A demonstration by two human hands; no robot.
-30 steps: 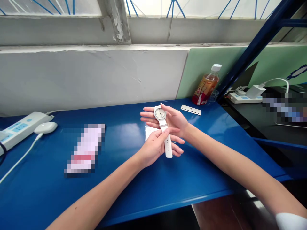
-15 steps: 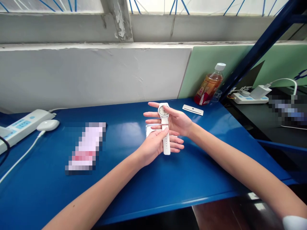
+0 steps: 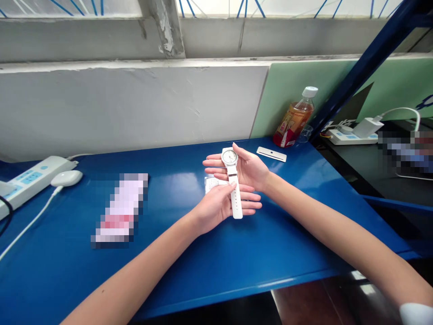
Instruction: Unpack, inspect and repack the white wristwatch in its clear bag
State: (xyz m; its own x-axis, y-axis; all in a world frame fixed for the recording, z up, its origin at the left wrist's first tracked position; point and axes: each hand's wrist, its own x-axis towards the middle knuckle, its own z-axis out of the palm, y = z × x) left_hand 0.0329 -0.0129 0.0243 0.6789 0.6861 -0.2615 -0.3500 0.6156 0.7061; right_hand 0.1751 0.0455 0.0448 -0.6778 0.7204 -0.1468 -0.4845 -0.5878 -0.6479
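A white wristwatch point(image 3: 230, 156) with a round pale dial is held face up above the table, its strap stretched towards me. My left hand point(image 3: 216, 203), palm up, pinches the lower strap under its thumb while its fingers extend to the right beneath. The watch case lies across the outstretched fingers of my right hand point(image 3: 253, 169), whose thumb is at the upper right edge of the case. Behind both hands, a small white packet or card point(image 3: 210, 182) is mostly hidden.
On the blue table point(image 3: 169, 271) are a phone point(image 3: 122, 210) with a blurred screen, a white power strip point(image 3: 37, 178) and a white charger puck point(image 3: 66, 178) at left. A drink bottle point(image 3: 294, 118) and a white flat piece point(image 3: 271, 154) are at back right, near a blue post point(image 3: 358, 67).
My right thumb has lifted off the watch dial to its upper right edge. The strap's lower end has swung slightly right. My left hand keeps its pinch.
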